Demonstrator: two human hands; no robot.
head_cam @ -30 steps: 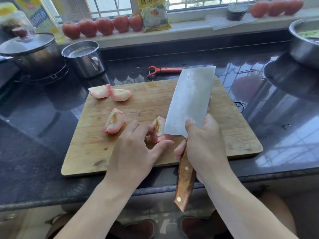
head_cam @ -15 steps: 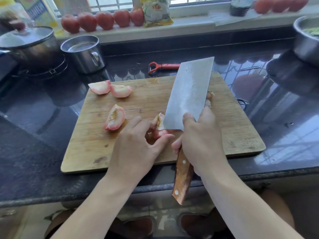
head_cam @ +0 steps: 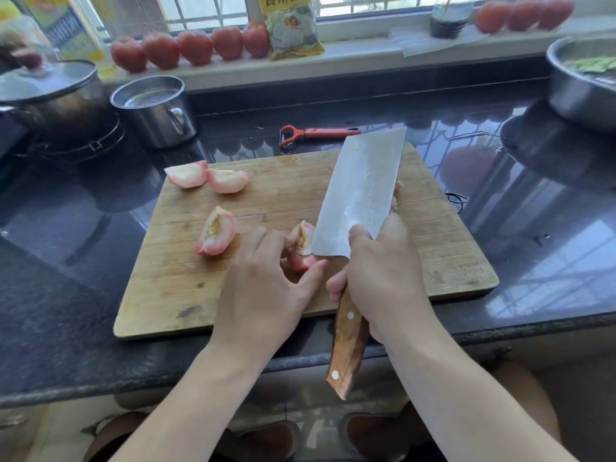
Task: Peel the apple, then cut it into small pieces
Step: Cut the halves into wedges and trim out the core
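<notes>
Left hand [head_cam: 263, 291] pinching an apple wedge [head_cam: 301, 248] on the wooden cutting board [head_cam: 173, 295], right hand [head_cam: 383, 278] gripping the cleaver [head_cam: 361, 191], blade against that wedge, three more wedges [head_cam: 216, 235] beside.

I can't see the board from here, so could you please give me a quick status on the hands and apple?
Left hand pinching apple wedge. Right hand gripping cleaver, blade against that wedge. Three wedges uncut on board. Nothing in the way.
</notes>
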